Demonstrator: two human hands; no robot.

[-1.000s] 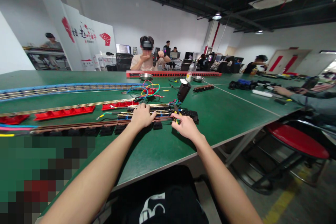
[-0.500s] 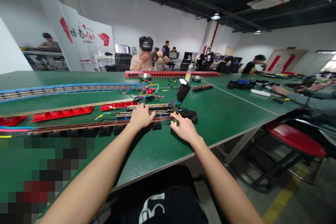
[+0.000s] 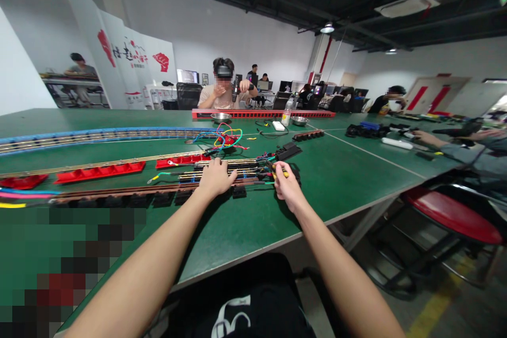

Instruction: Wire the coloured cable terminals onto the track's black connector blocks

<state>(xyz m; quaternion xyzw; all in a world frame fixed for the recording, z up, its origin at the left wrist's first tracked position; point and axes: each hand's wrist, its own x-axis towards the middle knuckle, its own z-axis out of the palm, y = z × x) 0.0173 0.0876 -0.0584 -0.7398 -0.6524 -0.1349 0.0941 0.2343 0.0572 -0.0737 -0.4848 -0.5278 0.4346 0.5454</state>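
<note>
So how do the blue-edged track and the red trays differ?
The blue-edged track is one long curved run, farther from the hands; the red trays are short, straight, separate pieces, nearer the left hand. Both lie flat on the green table.

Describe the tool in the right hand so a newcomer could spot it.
On the green table, follow the straight track sections to their right end. There the right hand grips a small tool: its yellow handle stands out against the black connectors and coloured wires around it.
</note>
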